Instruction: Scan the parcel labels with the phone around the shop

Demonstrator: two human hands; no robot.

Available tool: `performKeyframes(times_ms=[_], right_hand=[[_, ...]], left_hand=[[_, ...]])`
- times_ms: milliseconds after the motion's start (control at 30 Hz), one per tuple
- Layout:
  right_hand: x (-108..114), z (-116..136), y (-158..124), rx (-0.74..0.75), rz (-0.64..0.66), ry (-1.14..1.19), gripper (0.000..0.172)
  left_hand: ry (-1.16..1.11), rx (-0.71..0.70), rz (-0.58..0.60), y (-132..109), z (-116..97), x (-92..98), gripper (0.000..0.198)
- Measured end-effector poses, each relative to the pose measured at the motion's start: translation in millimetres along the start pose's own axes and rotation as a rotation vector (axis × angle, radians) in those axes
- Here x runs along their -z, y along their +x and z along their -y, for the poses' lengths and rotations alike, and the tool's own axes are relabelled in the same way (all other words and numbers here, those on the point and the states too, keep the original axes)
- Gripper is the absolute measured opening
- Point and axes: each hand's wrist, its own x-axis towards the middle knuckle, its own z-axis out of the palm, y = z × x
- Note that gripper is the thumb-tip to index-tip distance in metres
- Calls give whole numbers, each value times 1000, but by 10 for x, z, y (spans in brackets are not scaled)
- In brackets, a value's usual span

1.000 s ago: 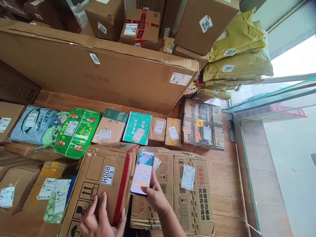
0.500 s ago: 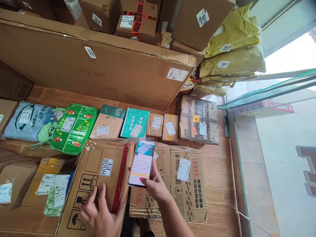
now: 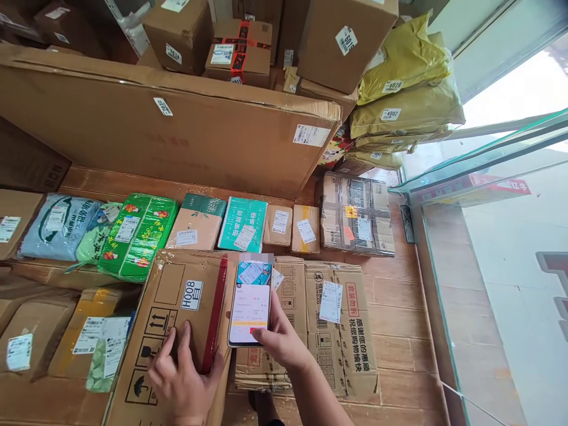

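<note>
My right hand [image 3: 284, 343] is wrapped round a smartphone [image 3: 249, 305], its thumb on the lower part of the lit screen. The screen shows a teal picture above a white page with a red button. My left hand [image 3: 184, 376] lies with fingers apart on a large cardboard box [image 3: 171, 278] with red tape along one edge and an "H008" label. Beyond the phone, a teal box [image 3: 242, 222] with a white label stands in a row of parcels. Under the phone and right forearm lie large printed cartons [image 3: 332, 349].
A long cardboard box [image 3: 177, 136] spans the back, with stacked cartons behind it. Yellow bags [image 3: 399, 77] are piled at the back right. A green wrapped pack [image 3: 139, 236] and a blue bag [image 3: 62, 228] lie left. Glass panels [image 3: 435, 307] edge the wooden floor [image 3: 399, 331].
The view has shifted slightly. The phone sits a little lower and further left in the picture. My left hand stays on the box, and my right thumb remains at the screen's lower part.
</note>
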Motion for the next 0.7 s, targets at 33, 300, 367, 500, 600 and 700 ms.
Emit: performKeyframes(times_ms=[33,300,367,500,600,700], right_hand=[[-4,8,-19,0,4,-3,65],[-56,67,-215,-17,11,-23,70],[-76,73,-262,-4,18,-29,71],[-130,70,-338,10,33,-24,72],[-194,36,-380,19,22,-49,71],[-310,-38,-421,51,17,-76,68]], left_hand=[[2,2,3,-5,5,-2,83],[0,26,21,-14,-16,29,78],[-4,42,18,-15,-23,33,77],[-32,49,2,-20,-32,27,77],[-59,59,-31,-18,-36,26,77],[-75,57,-64,-14,-33,25,78]])
